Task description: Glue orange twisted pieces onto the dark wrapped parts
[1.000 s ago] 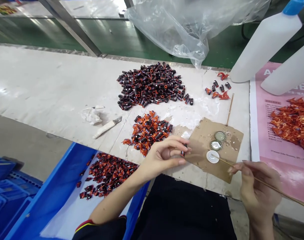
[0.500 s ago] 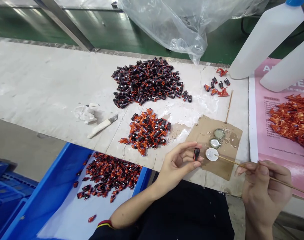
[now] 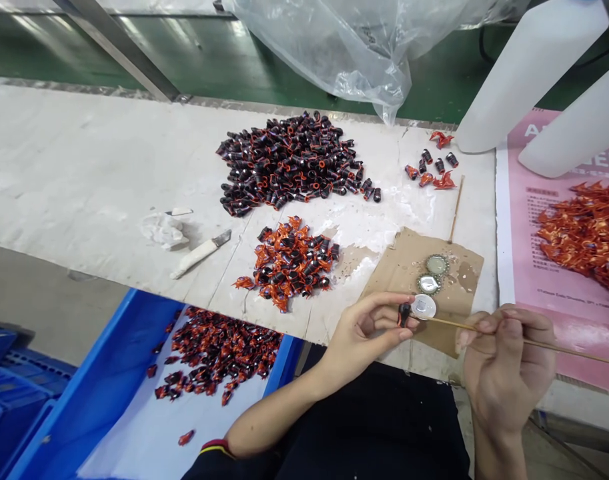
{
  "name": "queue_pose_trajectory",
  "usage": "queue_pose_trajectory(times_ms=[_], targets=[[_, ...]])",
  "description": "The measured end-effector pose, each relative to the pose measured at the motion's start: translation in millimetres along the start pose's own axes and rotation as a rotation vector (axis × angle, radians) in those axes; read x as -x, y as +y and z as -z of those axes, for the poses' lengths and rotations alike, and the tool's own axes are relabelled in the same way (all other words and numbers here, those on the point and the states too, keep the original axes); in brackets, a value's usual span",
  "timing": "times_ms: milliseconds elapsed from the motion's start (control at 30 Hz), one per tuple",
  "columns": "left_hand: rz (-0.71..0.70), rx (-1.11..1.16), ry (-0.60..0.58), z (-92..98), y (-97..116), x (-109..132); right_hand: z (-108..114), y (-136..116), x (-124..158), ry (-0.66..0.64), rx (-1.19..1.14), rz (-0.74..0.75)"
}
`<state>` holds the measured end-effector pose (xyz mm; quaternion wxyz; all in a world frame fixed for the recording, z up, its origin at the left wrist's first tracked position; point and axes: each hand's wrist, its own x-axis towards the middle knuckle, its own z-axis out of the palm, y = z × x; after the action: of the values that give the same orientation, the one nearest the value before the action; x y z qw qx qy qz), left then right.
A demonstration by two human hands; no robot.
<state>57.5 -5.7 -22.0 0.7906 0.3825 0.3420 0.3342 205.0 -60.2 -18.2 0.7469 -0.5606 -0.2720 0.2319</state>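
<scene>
Between the thumb and fingers of my left hand [image 3: 367, 327] is a small black plastic part [image 3: 403, 314] with orange on it. My right hand [image 3: 511, 363] pinches a thin wooden stick [image 3: 447, 323], whose tip reaches the black part; whether it touches cannot be made out. Just behind the part lies a white cap [image 3: 424, 307] on a piece of brown cardboard [image 3: 384, 270]. Two metal bottle caps [image 3: 429, 284] sit beyond it on the cardboard, seemingly with clear liquid inside.
A large pile of black parts [image 3: 289, 160] and a smaller mixed orange-black pile [image 3: 291, 263] lie on the table. A knife [image 3: 201, 257] rests at left. White bottles [image 3: 534, 73] stand behind pink paper [image 3: 519, 233] holding orange pieces [image 3: 584, 240]. A blue bin [image 3: 84, 393] is below.
My right hand has moved left, and the stick's tip has gone from the white cap to the black part. My left hand has shifted slightly right and turned the part.
</scene>
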Motion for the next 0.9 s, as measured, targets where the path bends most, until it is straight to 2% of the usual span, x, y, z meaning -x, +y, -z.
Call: queue_pose_trajectory(times_ms=[267, 600, 900], targets=[[0.04, 0.055, -0.014, 1.8, 2.0, -0.6, 4.1, 3.8, 4.5, -0.029, 0.03, -0.052], [0.057, 0.113, 0.012, 0.2, 0.6, -1.8, 5.2, 5.6, 4.0, -0.065, 0.025, -0.019], [0.092, 0.098, 0.019, 0.1, 2.7, -0.5, 4.4, 1.7, 6.7, -0.097, -0.049, -0.097]])
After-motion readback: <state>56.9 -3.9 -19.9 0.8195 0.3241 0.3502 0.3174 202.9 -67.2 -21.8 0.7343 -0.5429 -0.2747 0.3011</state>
